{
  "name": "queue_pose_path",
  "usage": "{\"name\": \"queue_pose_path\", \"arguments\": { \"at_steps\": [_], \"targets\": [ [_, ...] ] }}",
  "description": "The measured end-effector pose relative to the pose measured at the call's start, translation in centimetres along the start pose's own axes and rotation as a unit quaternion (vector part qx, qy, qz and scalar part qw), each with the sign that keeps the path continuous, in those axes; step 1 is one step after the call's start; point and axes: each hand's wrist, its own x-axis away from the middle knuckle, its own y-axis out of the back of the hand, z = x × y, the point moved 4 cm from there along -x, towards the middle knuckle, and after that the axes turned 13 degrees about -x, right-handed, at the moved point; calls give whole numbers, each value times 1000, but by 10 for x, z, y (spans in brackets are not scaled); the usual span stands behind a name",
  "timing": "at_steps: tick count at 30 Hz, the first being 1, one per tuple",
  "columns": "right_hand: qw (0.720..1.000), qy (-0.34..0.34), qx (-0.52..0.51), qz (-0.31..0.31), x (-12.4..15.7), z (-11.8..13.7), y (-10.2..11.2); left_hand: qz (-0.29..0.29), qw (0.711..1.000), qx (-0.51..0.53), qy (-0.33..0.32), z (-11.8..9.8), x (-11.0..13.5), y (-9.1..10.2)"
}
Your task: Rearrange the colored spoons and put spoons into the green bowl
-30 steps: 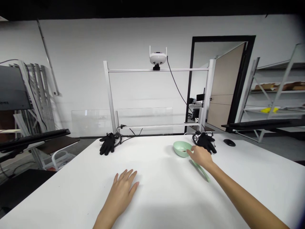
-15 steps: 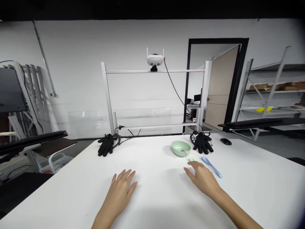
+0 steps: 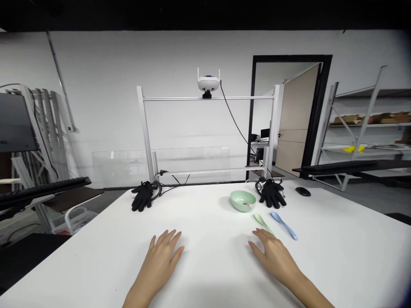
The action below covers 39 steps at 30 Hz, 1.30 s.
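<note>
Now, your right hand [image 3: 274, 256] lies open and empty, fingers spread. A pale green plastic spoon [image 3: 261, 222] sits just ahead of those fingers, its long axis slanting forward-left, far nearer them than your left hand [image 3: 160, 265], also released.

White wall [image 3: 96, 85], beige door [image 3: 297, 124], metal shelving [image 3: 369, 125]

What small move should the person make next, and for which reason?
Probably the right hand should close on the green spoon: its handle end lies at those fingers, closer than the blue spoon. The left hand rests flat on the table, farther from both spoons, so it seems the less suited hand.
</note>
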Motion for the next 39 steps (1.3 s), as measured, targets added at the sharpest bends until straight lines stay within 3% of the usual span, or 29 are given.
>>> {"name": "queue_pose_path", "arguments": {
  "at_steps": [12,23,30,39],
  "targets": [
    [1000,-14,10,2,-9,2,6,-14,1000,9,-2,2,0,-3],
    [995,-40,91,-22,-118,1,42,-20,1000,6,1,4,0,-2],
    [989,-92,111,13,-165,-18,33,-14,1000,7,3,5,0,-3],
    [977,-184,98,47,-190,-37,17,8,1000,4,7,5,1,-1]
  ]
}}
